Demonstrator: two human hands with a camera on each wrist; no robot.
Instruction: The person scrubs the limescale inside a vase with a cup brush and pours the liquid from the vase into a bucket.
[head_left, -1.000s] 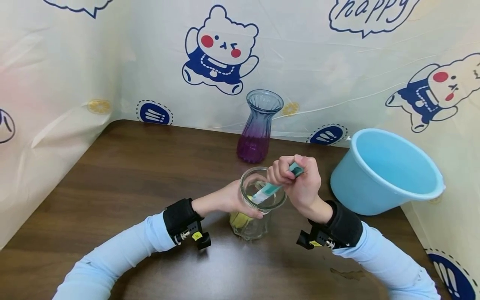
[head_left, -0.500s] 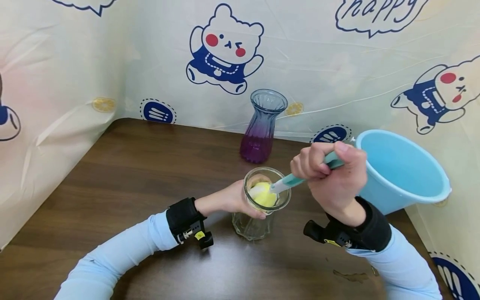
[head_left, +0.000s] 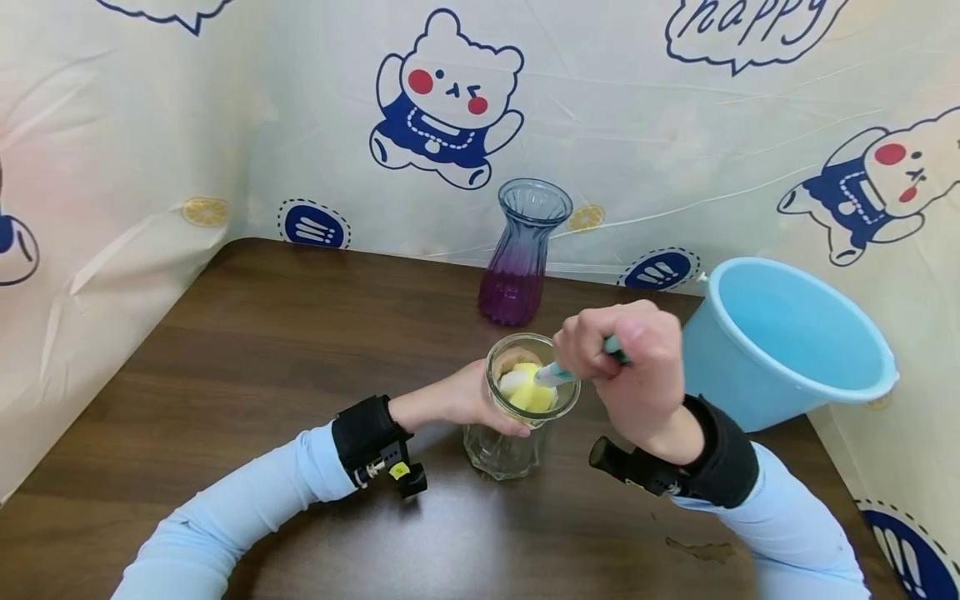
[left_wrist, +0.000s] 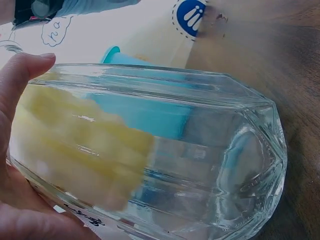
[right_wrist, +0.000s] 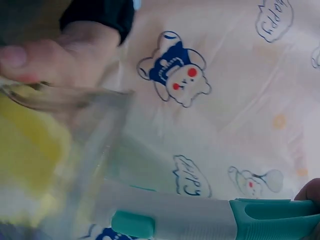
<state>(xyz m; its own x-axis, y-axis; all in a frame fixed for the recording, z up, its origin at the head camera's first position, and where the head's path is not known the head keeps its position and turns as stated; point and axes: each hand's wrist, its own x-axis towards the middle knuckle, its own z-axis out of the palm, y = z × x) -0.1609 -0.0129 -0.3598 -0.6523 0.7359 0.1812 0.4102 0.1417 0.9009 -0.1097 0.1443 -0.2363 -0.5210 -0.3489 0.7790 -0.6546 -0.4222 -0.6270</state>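
Observation:
My left hand [head_left: 468, 398] grips a clear glass vase [head_left: 504, 457] round its upper part, below the wide rim. The vase tilts a little, its mouth toward the head camera. In my right hand [head_left: 633, 362] is the teal and white handle of a sponge bottle brush [head_left: 553, 375], fingers curled round it. The brush's yellow and white sponge head [left_wrist: 85, 145] fills the upper part of the vase in the left wrist view, with bare glass below it. In the right wrist view, the brush handle [right_wrist: 270, 222] slants past the vase's rim.
A blue-to-purple ribbed glass vase [head_left: 517, 275] stands behind the clear one, near the back edge of the brown table [head_left: 300, 317]. To the right is a light blue bucket [head_left: 712, 367]. A printed cloth [head_left: 615, 125] hangs behind the table.
My right hand drew the brush up and right, bringing the sponge from deep in the vase to near its mouth. It then moved slightly back down and left. The left hand keeps its hold.

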